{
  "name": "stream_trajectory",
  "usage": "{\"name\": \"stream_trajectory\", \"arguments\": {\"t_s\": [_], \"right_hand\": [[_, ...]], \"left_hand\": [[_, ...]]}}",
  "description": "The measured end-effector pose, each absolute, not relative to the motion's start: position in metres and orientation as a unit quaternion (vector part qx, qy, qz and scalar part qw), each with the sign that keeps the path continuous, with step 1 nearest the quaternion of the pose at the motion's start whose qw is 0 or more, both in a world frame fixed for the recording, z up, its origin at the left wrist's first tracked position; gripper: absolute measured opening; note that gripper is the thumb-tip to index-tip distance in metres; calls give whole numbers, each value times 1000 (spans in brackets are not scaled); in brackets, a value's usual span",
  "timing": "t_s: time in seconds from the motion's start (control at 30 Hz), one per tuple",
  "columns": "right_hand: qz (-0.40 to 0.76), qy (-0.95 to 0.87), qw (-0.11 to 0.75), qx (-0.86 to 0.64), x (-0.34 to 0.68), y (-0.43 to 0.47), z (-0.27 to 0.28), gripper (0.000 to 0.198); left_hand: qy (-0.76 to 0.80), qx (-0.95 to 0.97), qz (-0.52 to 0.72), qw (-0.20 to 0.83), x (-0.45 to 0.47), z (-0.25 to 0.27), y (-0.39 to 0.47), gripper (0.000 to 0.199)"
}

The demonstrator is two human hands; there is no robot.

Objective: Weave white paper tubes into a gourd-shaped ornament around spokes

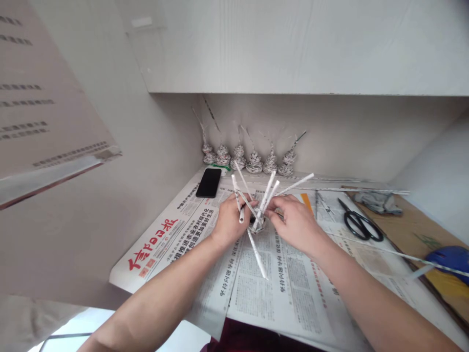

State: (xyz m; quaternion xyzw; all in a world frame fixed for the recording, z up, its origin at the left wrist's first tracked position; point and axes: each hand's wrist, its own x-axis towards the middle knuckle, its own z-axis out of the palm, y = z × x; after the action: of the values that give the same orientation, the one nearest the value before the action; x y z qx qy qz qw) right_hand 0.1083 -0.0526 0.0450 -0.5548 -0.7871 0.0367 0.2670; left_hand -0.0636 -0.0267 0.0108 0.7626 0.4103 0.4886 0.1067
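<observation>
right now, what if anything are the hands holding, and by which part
The paper piece, by its sides: left hand on one, right hand opposite. Exact contact is partly hidden.

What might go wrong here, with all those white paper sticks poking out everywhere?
The white paper tubes poke out in several directions between the left hand and the right hand, so one might bend or slip loose. The black scissors lie on the newspaper off to the right, so a sideways swing of the right hand could bump them.
</observation>
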Motion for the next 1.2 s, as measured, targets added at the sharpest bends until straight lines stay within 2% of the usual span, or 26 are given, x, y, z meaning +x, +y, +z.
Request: {"name": "stream_trajectory", "arguments": {"t_s": [0.17, 0.47, 0.6, 0.7, 0.87, 1.07, 1.2], "right_hand": [[47, -794, 276, -539, 109, -52, 46, 11], [191, -762, 296, -543, 113, -53, 53, 23], [159, -774, 288, -541, 120, -56, 53, 20], [124, -752, 345, -548, 126, -58, 54, 17], [162, -679, 423, -578, 134, -60, 53, 26], [90, -701, 399, -584, 129, -64, 48, 31], [73, -735, 381, -557, 117, -63, 45, 19]], "left_hand": [[405, 757, 501, 110, -64, 10, -26, 18], [384, 762, 506, 127, -64, 10, -26, 20], [398, 754, 507, 124, -64, 10, -25, 19], [403, 754, 505, 119, -64, 10, -25, 20], [420, 749, 502, 105, -64, 10, -24, 19], [423, 746, 503, 109, -64, 9, -23, 18], [413, 753, 501, 104, -64, 7, -23, 18]]}}
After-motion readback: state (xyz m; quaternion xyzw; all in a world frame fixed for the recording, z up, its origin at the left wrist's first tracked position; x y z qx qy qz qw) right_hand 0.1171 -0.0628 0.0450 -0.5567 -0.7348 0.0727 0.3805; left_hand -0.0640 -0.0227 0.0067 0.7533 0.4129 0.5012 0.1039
